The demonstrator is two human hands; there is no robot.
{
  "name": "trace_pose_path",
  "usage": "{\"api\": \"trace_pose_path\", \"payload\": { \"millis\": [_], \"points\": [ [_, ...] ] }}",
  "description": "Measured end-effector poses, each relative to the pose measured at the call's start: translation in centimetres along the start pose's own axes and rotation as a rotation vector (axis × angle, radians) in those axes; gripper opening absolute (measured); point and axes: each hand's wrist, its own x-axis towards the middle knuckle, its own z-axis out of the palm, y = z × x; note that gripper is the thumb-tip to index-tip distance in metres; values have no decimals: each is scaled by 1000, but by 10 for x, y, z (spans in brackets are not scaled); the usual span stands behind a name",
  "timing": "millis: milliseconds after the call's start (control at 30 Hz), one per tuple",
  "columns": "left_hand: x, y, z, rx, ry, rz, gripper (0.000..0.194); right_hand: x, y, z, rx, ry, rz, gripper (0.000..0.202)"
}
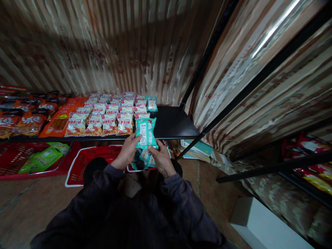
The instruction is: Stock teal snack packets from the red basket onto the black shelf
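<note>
Between my two hands is a teal snack bag (pixel 146 130), its label side facing me, held just in front of the shelf edge. My left hand (pixel 127 151) grips its lower left side with the thumb on the front. At its lower right corner, my right hand (pixel 161 157) is closed on the same bag. Beneath my hands, more teal bags (pixel 143 156) lie in a red basket, partly hidden. Another teal bag (pixel 151 103) stands at the back of the black shelf (pixel 172 122), beside rows of white and orange snack bags (pixel 109 121).
Orange packets (pixel 58 119) and dark-topped bags (pixel 28 122) fill the shelf's left. Red baskets (pixel 95 155) sit below, one holding green packets (pixel 46 157). Black metal posts (pixel 207 128) slant across the right. A white box (pixel 269 224) and another shelf with red and yellow packs (pixel 315 155) stand right.
</note>
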Motion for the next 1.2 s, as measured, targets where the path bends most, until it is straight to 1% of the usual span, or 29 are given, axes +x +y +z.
{"api": "trace_pose_path", "payload": {
  "millis": [200, 367, 567, 667, 767, 900, 967, 1033, 1100, 1200],
  "points": [
    [2, -6, 0, 31, -42, 62, 43, -10, 0, 4, 50, 52, -48, 49],
    [2, -4, 5, 38, 0, 121, 50, -16, -4, 5, 90, 49, -5, 46],
    [7, 5, 10, 32, 57, 169, 49, -20, -6, 4, 134, 10, 70, 46],
    [9, 5, 10, 50, 79, 179, 48, -20, -5, 3, 142, -5, 77, 44],
    [9, 3, 8, 57, 85, 172, 46, -20, -2, 2, 109, 16, 54, 44],
    [11, -2, 5, 63, 49, 166, 46, -19, 5, 0, 9, 41, -4, 47],
    [12, -5, 4, 67, 65, 157, 47, -20, 9, -1, -49, 50, -29, 50],
    [13, -7, 3, 67, 112, 166, 48, -20, 12, -2, -139, 59, -81, 50],
    [14, -7, 4, 75, 171, 212, 45, -21, 11, -4, -299, 86, -198, 48],
    [13, -4, 6, 107, 235, 335, 37, -25, 4, -5, -644, 137, -465, 42]
  ]
}}
